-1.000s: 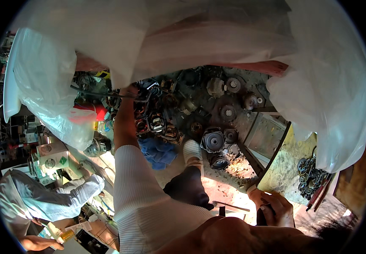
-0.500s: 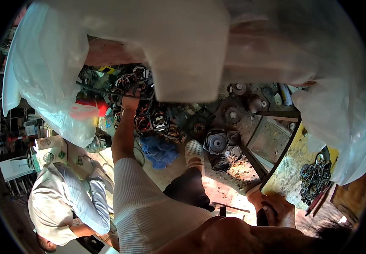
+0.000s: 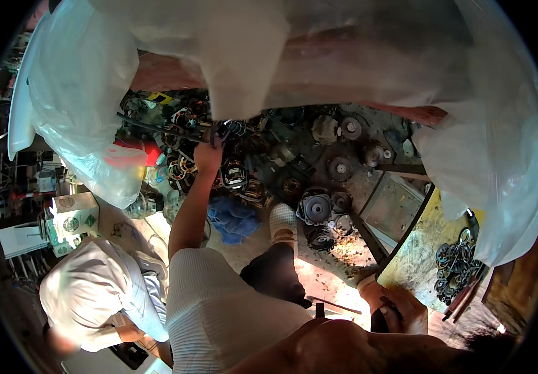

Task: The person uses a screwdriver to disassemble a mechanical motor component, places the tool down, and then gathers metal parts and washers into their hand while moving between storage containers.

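Left arm [image 3: 193, 206] stretches forward, nearly straight; left grip [image 3: 209, 154] is at full reach, closure unclear. Right grip [image 3: 409, 308] sits low near the torso [image 3: 337, 340], knuckles bent.

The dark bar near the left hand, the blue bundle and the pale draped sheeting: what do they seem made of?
Dark bar: perhaps metal or rubber, dull; its thin, plain outline leaves it open. Blue bundle: probably cloth, matte, with soft, rumpled folds. Draped sheeting: likely thin plastic, slightly glossy, translucent and creased.

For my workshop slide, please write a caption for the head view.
Left hand beside wound motor stators, with a crumpled blue cloth lying nearby.
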The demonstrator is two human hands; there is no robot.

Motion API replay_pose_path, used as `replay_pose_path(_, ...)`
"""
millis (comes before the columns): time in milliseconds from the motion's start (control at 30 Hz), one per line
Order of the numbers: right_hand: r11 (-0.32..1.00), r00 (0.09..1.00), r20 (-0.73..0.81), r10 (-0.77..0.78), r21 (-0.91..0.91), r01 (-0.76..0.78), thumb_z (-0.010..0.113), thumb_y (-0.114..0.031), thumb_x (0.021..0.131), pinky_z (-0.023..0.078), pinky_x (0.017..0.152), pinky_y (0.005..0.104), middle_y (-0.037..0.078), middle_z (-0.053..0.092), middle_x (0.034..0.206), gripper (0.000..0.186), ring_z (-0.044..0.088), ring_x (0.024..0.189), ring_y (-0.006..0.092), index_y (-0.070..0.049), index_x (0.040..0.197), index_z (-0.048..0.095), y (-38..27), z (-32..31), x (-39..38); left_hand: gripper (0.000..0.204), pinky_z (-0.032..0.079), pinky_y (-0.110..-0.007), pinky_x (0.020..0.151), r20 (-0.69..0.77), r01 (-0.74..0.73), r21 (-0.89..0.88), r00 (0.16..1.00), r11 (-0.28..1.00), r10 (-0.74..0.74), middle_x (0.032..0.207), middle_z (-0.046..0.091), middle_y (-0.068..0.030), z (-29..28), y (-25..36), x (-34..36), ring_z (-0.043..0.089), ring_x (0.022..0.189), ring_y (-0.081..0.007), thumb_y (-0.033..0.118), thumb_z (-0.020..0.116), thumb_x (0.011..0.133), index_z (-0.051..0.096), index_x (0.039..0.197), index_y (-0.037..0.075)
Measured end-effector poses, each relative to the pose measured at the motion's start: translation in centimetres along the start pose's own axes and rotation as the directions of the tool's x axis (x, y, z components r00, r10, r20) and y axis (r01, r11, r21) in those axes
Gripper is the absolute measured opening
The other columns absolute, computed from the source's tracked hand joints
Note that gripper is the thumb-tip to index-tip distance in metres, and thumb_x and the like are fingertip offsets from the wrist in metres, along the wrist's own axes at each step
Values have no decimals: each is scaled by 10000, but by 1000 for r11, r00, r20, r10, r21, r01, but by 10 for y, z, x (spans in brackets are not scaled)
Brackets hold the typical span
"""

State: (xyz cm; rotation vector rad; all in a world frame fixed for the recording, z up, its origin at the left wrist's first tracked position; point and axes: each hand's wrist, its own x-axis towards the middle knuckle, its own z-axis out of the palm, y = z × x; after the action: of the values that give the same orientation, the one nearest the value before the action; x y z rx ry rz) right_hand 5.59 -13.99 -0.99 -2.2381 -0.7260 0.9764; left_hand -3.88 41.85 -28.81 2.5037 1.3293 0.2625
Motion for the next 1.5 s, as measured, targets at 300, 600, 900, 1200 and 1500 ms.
replay_pose_path(300, 996, 996, -88, 16, 93, -8, 679, 4, 796, 545, 713, 359, 164, 696, 907, 271, 697, 795, 294, -19, 1065, 676, -11, 4, 9, 498, 470, -472, 468, -63, 37, 49, 997, 998, -34, 654, 647, -152, 21, -92, -34, 591, 511, -339, 277, 488, 969, 472, 1421, 70)
replay_pose_path(600, 999, 992, -124, 15, 37, -11, 687, -8, 792, 537, 701, 368, 138, 681, 907, 292, 679, 802, 310, -39, 1082, 674, -11, 12, 7, 547, 321, -461, 427, 116, 57, -168, 993, 984, -38, 595, 552, -98, 57, -10, 24, 435, 441, -255, 352, 499, 997, 396, 1468, 94)
replay_pose_path(900, 999, 998, -46, -35, -1, 35, 635, 7, 801, 549, 698, 370, 187, 666, 912, 318, 692, 791, 303, 16, 1119, 633, -15, 5, 6, 494, 477, -484, 669, -74, 413, -413, 873, 812, -481, 1007, 635, -130, 95, -116, 16, 621, 859, -322, 357, 481, 1004, 449, 1432, 114)
replay_pose_path(1200, 999, 993, -115, -18, -48, 12, 690, -31, 791, 529, 692, 384, 138, 659, 867, 310, 674, 787, 312, -44, 1100, 665, -11, 13, 7, 460, 497, -471, 662, 268, 228, -130, 945, 965, -187, 963, 649, -170, 59, -104, 96, 637, 859, -304, 434, 518, 978, 588, 1265, 81)
replay_pose_path(1500, 1000, 997, -77, -7, -19, 6, 670, -20, 799, 537, 692, 377, 150, 674, 886, 322, 684, 786, 301, -30, 1120, 658, -16, 11, 8, 585, 438, -513, 546, 385, 120, -228, 923, 966, -23, 821, 635, -103, 35, 7, 9, 583, 643, -297, 429, 513, 982, 393, 1474, 136)
